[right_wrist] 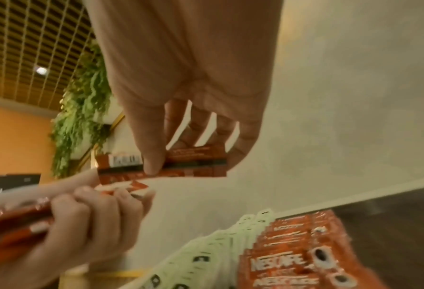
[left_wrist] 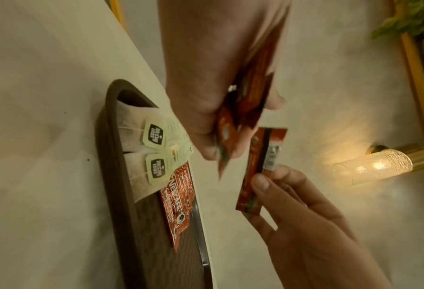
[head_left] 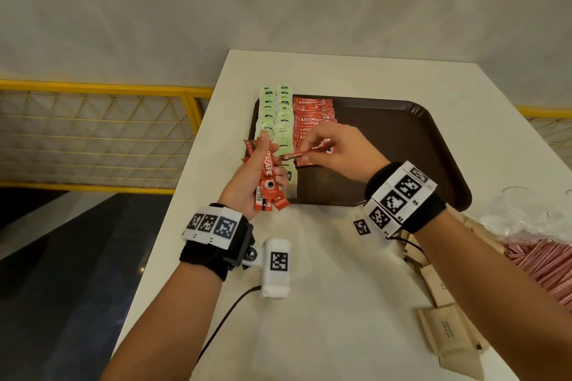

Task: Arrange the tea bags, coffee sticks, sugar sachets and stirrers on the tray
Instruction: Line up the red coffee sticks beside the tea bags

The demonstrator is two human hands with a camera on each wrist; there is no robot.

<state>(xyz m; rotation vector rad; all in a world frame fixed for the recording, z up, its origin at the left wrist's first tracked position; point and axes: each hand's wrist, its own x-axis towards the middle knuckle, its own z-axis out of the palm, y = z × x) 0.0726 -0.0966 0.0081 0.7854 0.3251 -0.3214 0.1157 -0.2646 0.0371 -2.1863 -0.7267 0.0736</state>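
1. Step in hand: laying coffee sticks. The right hand (head_left: 334, 148) pinches one coffee stick (head_left: 298, 155) between thumb and fingers, held above the near end of the red row. The left hand (head_left: 257, 176) is curled round a bundle of coffee sticks (head_left: 267, 182), at 9 o'clock from the right hand.
2. Next move, as judged: set the pinched stick down overlapping the last one of the row, edges squared, then draw another from the bundle.
3. Tray (head_left: 402, 145), dark brown, on the white table (head_left: 309, 303). Contents: two columns of tea bags (head_left: 275, 108) along its 9 o'clock edge; just beside them a row of coffee sticks (head_left: 312, 117). The rest of the tray holds nothing.
4. Off tray, at 4 o'clock from it: brown paper sachets (head_left: 445, 331) and pink striped packets (head_left: 548, 263), not yet arranged.
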